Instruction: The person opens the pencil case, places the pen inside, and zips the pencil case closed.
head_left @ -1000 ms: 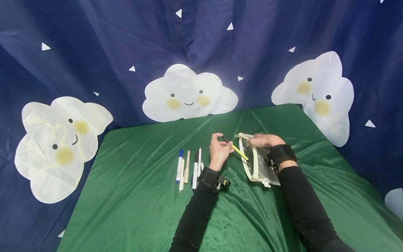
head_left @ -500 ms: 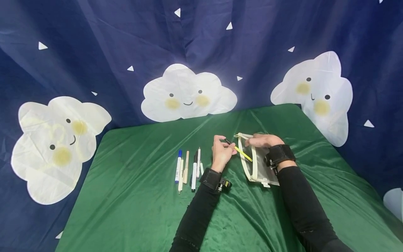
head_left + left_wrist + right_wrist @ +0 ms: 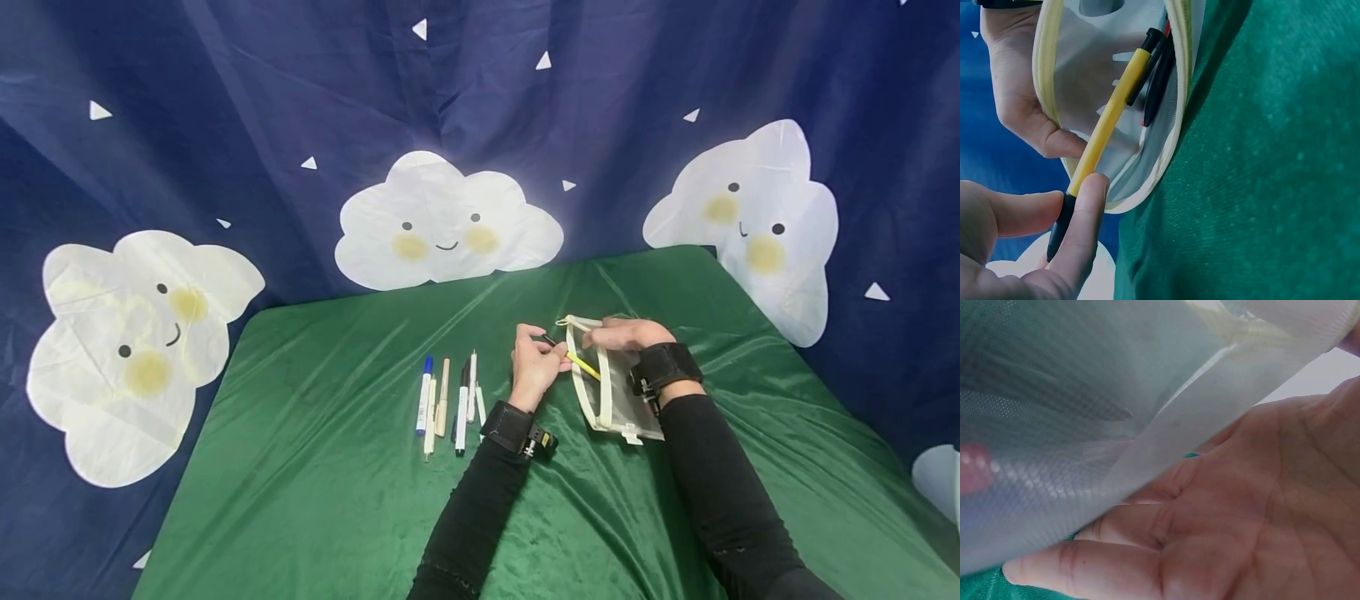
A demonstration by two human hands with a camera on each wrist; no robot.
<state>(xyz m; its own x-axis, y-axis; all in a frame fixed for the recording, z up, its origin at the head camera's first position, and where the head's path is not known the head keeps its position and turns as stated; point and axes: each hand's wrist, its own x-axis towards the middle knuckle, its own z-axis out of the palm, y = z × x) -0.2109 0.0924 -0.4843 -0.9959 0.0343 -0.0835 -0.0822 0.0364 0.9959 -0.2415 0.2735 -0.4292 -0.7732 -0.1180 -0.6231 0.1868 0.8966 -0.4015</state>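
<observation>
My left hand (image 3: 534, 371) pinches a yellow pen (image 3: 1110, 122) by its black end, between thumb and fingertips in the left wrist view. The pen's other black end, with a clip, lies inside the open mouth of a see-through mesh zip pencil case (image 3: 1180, 81) with cream edging. With my right hand (image 3: 632, 335) I hold the case's far side, the thumb over the rim and straight fingers along the outside, as the right wrist view (image 3: 1222, 531) shows. Inside the case a dark pen (image 3: 1159, 84) with a red part shows.
Left of my left hand several pens lie side by side, among them a blue-capped white marker (image 3: 425, 396), a beige pen (image 3: 443, 398) and a black-and-white marker (image 3: 462, 408). Green cloth (image 3: 337, 467) covers the table, and a dark blue cloud-print curtain (image 3: 480, 83) hangs behind.
My left hand has moved right toward the pencil case, sliding the yellow pen deeper through its mouth. My right hand and the case have stayed nearly still.
</observation>
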